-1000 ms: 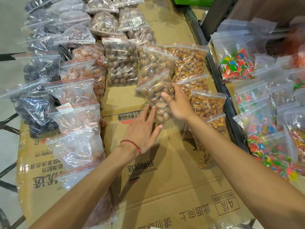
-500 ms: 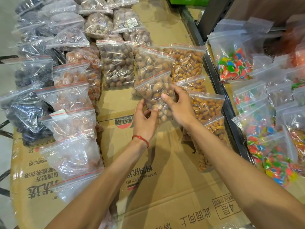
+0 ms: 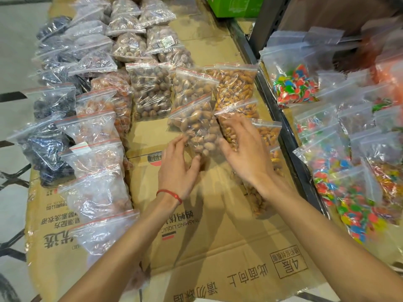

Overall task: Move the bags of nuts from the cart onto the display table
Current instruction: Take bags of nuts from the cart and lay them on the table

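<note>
A clear zip bag of brown pecan-like nuts point(image 3: 196, 125) lies on the cardboard-covered display table point(image 3: 218, 236), overlapping a similar bag behind it. My left hand point(image 3: 178, 168), with a red string on its wrist, holds the bag's lower left corner between curled fingers and thumb. My right hand point(image 3: 246, 153) is beside the bag's right edge. Its fingers are spread over a bag of almonds point(image 3: 266, 134), and its thumb touches the nut bag.
Rows of bagged goods fill the table: hazelnuts point(image 3: 150, 92), almonds point(image 3: 235, 86), pale dried fruit point(image 3: 96, 188) and dark dried fruit point(image 3: 48, 144). A dark metal rail point(image 3: 268, 99) divides the table from bags of colourful candy point(image 3: 294, 83) on the right. A green box point(image 3: 235, 5) sits at the back.
The nut bag went from being held by the right hand to lying flat in its row. My left hand came up to its corner. My right hand let go and spread its fingers.
</note>
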Demonstrator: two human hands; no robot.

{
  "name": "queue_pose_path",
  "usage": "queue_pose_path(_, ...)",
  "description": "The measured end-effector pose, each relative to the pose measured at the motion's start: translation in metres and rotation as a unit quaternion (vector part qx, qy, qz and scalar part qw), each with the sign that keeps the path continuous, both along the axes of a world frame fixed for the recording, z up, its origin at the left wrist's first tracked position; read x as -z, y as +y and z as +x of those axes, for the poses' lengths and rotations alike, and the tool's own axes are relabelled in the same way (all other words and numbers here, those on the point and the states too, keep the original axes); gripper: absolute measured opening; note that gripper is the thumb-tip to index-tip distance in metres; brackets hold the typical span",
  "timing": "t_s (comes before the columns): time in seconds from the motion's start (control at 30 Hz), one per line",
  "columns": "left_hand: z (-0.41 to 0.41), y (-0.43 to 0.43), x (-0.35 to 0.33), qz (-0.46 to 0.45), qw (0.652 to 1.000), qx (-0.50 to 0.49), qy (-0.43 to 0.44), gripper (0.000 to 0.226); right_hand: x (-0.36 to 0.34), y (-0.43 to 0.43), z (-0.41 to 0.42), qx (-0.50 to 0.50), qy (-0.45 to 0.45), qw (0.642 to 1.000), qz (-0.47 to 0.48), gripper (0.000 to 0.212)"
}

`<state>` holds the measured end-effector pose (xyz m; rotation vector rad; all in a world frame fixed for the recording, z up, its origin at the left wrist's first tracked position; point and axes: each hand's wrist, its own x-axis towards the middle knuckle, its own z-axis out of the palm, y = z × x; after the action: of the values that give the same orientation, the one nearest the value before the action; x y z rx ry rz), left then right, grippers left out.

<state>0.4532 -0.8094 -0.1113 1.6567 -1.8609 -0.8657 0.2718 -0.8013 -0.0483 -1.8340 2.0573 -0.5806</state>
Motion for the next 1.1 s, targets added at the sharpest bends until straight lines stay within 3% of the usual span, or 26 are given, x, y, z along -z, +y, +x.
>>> queue_pose_path(0.1,0.000,0.029,-0.012,-0.067,0.989,0.072,-0.111,0.054,0.000,0.035,-0.020,-0.030,0.094,0.995,-0.032,0.050)
queue_pose_path(0.2,-0.008,0.059,-0.023,-0.119,0.964,0.128,-0.202,0.055,0.002,0.076,-0.041,-0.043,0.123,0.990,-0.052,0.054)
queue_pose_path(0.4,-0.052,0.125,-0.036,-0.172,0.926,0.191,-0.277,0.058,0.014,0.169,-0.089,-0.030,0.171,0.984,-0.033,0.059)
queue_pose_path(0.83,-0.225,0.275,-0.035,-0.224,0.842,0.384,-0.305,0.061,0.048,0.403,-0.233,0.127,0.197,0.971,-0.050,0.051)
queue_pose_path(1.1,-0.341,0.368,-0.023,-0.273,0.777,0.491,-0.284,0.056,0.062,0.538,-0.307,0.226,0.198,0.953,0.022,0.053)
